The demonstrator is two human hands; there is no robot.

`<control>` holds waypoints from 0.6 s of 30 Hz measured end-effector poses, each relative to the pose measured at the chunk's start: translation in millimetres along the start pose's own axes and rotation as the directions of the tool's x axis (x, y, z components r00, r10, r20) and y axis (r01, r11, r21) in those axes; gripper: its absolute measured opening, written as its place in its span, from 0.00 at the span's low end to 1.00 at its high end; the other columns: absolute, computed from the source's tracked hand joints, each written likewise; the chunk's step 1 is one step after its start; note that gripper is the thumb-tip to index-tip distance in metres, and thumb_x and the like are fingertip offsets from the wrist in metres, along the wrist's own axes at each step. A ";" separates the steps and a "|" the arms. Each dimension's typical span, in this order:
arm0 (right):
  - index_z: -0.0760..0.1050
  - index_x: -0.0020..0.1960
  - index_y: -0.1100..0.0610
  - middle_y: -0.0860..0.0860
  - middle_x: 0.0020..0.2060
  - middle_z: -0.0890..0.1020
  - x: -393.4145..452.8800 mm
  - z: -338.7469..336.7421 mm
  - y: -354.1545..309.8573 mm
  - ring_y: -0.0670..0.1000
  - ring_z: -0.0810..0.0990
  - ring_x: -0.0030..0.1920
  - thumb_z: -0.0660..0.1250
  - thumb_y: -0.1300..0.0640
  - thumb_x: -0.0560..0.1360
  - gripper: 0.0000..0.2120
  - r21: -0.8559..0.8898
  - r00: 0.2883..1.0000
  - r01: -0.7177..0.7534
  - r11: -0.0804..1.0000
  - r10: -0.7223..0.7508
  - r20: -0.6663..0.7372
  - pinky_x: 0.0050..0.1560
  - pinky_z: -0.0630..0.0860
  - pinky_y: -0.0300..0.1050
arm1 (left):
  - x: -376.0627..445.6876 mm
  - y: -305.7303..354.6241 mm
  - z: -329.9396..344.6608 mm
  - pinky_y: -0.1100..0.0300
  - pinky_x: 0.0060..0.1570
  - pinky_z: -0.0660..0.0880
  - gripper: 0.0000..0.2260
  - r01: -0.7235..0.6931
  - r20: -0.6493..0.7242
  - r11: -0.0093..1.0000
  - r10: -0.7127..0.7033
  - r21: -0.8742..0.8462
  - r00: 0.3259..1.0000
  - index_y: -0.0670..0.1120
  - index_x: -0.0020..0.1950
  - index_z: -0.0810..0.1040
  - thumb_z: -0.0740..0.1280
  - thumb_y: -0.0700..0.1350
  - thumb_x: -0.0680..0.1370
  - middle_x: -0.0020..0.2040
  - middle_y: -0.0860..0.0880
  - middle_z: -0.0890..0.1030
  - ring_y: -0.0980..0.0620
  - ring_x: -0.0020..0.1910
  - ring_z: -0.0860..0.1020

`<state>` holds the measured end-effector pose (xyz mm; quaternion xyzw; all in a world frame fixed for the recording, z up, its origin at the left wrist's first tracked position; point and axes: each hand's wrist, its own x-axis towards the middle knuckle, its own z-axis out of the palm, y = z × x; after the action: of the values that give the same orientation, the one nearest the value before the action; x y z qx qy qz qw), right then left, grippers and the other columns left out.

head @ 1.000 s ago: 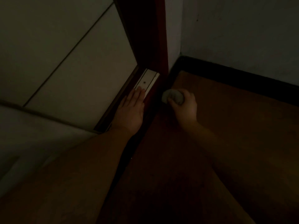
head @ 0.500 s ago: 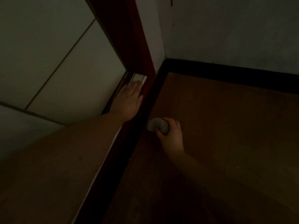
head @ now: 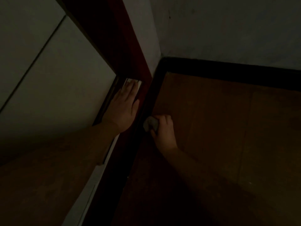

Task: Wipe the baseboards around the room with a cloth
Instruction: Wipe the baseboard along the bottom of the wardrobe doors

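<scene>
The cloth [head: 150, 124] is a small pale wad — bunched tight in the right hand [head: 163, 136], pressed against the dark baseboard [head: 147, 111]. The left hand [head: 124, 108] rests flat, fingers straight, holding nothing.

— Was there room along the dark baseboard [head: 146, 111]?
— The brown floor [head: 228, 128] lay bare to the corner. The left hand [head: 125, 108], flat beside the red door frame [head: 130, 51], blocked the other side.

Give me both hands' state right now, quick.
Left hand: open, fingers straight, flat on the pale sill.
Right hand: closed around the cloth, holding it against the dark baseboard.
</scene>
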<state>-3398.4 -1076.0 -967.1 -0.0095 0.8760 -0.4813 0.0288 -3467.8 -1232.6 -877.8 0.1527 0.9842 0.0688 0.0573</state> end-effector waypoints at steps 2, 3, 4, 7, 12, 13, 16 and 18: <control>0.71 0.67 0.61 0.59 0.62 0.71 21.9 -7.9 8.2 0.57 0.69 0.63 0.70 0.65 0.73 0.23 -0.046 1.000 0.012 0.999 -0.011 0.015 0.66 0.66 0.48 | 0.3 -0.6 1.3 0.50 0.78 0.50 0.26 -0.008 -0.010 1.000 0.008 -0.014 1.000 0.43 0.82 0.47 0.47 0.51 0.86 0.82 0.47 0.49 0.50 0.80 0.49; 0.71 0.67 0.61 0.59 0.62 0.71 31.8 -11.4 11.6 0.58 0.69 0.63 0.70 0.65 0.72 0.24 -0.071 0.998 0.047 0.996 -0.045 0.039 0.66 0.65 0.48 | 0.3 -0.5 1.5 0.50 0.78 0.50 0.26 -0.014 -0.019 1.000 0.014 -0.019 1.000 0.43 0.82 0.48 0.47 0.51 0.85 0.82 0.47 0.49 0.50 0.80 0.50; 0.71 0.67 0.62 0.60 0.62 0.71 39.5 -15.0 15.2 0.59 0.69 0.64 0.70 0.65 0.72 0.24 -0.099 0.994 0.092 0.991 -0.085 0.070 0.66 0.65 0.47 | -0.1 -0.2 1.1 0.51 0.78 0.51 0.27 -0.019 -0.022 1.000 0.018 -0.024 1.000 0.43 0.82 0.49 0.47 0.52 0.84 0.82 0.47 0.50 0.49 0.80 0.50; 0.71 0.67 0.64 0.61 0.59 0.73 53.4 -26.9 24.7 0.60 0.72 0.62 0.71 0.64 0.72 0.23 -0.170 0.966 0.225 0.959 -0.198 0.163 0.64 0.66 0.47 | 0.1 0.1 0.7 0.51 0.78 0.50 0.28 -0.022 -0.020 0.999 0.021 -0.034 1.000 0.44 0.82 0.48 0.47 0.53 0.83 0.81 0.48 0.49 0.50 0.80 0.50; 0.73 0.61 0.69 0.65 0.54 0.76 83.4 -47.7 34.0 0.64 0.76 0.57 0.73 0.65 0.72 0.20 -0.213 0.896 0.393 0.895 -0.321 0.306 0.61 0.66 0.48 | 0.7 -1.5 2.9 0.51 0.78 0.50 0.28 -0.024 -0.028 0.999 0.023 -0.029 0.999 0.43 0.82 0.48 0.48 0.53 0.83 0.81 0.48 0.49 0.50 0.80 0.50; 0.73 0.61 0.70 0.66 0.54 0.76 93.6 -51.8 34.4 0.64 0.76 0.57 0.72 0.65 0.72 0.20 -0.229 0.900 0.393 0.890 -0.321 0.296 0.61 0.66 0.49 | 1.1 -1.6 2.9 0.51 0.78 0.51 0.28 -0.029 -0.031 0.999 0.028 -0.024 0.999 0.43 0.81 0.49 0.48 0.53 0.84 0.81 0.47 0.49 0.49 0.80 0.51; 0.72 0.61 0.71 0.67 0.55 0.74 125.9 -64.6 33.2 0.65 0.74 0.58 0.70 0.66 0.73 0.19 -0.260 0.949 0.296 0.919 -0.251 0.192 0.61 0.66 0.51 | 0.6 0.0 1.5 0.50 0.78 0.52 0.28 -0.037 -0.034 0.999 0.036 -0.024 0.999 0.42 0.81 0.50 0.46 0.54 0.83 0.81 0.46 0.51 0.48 0.80 0.52; 0.71 0.63 0.70 0.66 0.58 0.73 140.8 -69.1 32.6 0.64 0.72 0.61 0.69 0.66 0.74 0.19 -0.256 0.971 0.228 0.939 -0.200 0.132 0.63 0.65 0.50 | 0.3 0.1 1.3 0.49 0.78 0.53 0.28 -0.034 -0.032 0.999 0.033 -0.027 0.999 0.43 0.81 0.49 0.46 0.54 0.83 0.81 0.46 0.51 0.48 0.80 0.52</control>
<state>-3542.7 -1006.5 -963.4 -0.1337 0.9243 -0.3569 0.0205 -3467.8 -1232.2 -879.1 0.1672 0.9812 0.0859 0.0428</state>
